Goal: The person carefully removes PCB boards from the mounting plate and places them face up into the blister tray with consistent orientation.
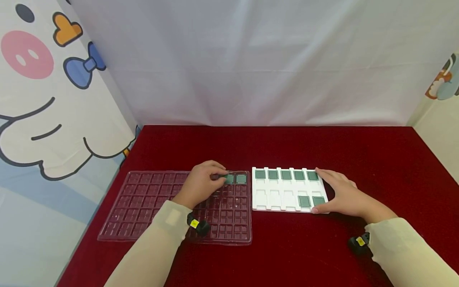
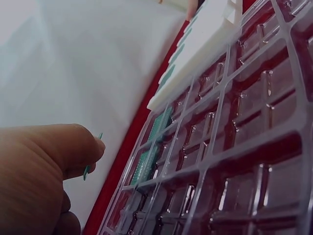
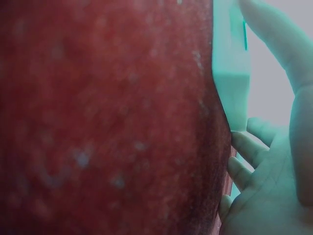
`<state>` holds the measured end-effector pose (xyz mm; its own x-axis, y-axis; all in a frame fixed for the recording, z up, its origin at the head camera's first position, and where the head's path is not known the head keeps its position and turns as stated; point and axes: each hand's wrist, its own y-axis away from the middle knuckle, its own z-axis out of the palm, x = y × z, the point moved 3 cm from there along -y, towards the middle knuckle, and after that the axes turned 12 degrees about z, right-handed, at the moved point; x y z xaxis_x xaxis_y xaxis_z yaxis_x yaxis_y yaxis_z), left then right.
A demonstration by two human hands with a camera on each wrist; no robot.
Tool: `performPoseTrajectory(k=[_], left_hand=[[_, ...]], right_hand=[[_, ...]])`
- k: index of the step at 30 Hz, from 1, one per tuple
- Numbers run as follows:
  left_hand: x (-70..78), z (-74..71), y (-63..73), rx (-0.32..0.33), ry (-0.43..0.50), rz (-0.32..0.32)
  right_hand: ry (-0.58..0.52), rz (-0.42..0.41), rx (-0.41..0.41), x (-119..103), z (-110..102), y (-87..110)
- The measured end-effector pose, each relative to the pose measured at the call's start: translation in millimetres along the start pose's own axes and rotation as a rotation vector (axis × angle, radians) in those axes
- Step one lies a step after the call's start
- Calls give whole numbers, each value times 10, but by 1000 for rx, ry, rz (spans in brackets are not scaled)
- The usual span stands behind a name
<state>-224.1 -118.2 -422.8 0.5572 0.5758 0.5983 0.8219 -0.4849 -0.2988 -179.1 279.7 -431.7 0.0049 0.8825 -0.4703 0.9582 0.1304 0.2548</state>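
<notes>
Over the far right part of a clear plastic tray (image 1: 236, 241), my left hand (image 1: 204, 182) pinches a thin green square chip (image 2: 87, 171) between thumb and fingers. The held chip appears edge-on in the left wrist view, above the tray. Two more green chips (image 1: 241, 179) lie in the tray's far right pockets. My right hand (image 1: 346, 195) spans the right end of a white tray (image 1: 265, 209), thumb at its near corner and forefinger at its far corner, holding it. Several green chips (image 1: 286, 175) fill the white tray's far row; two chips (image 1: 304, 201) sit at the near row's right end.
Both trays lie side by side on a red cloth-covered table (image 1: 287, 255), the clear one left, the white one right. A white curtain (image 1: 272, 63) hangs behind the table. A cartoon-printed sheet (image 1: 53, 103) hangs along the left side.
</notes>
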Motion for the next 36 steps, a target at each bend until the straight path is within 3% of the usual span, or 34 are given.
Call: performPoseTrajectory(k=[14, 36], left_hand=[[-159, 34, 59, -10, -37, -16], [-232, 84, 78, -23, -70, -12]], right_hand=[[-4, 4, -5, 4, 4, -2], [-9, 9, -8, 15, 4, -1]])
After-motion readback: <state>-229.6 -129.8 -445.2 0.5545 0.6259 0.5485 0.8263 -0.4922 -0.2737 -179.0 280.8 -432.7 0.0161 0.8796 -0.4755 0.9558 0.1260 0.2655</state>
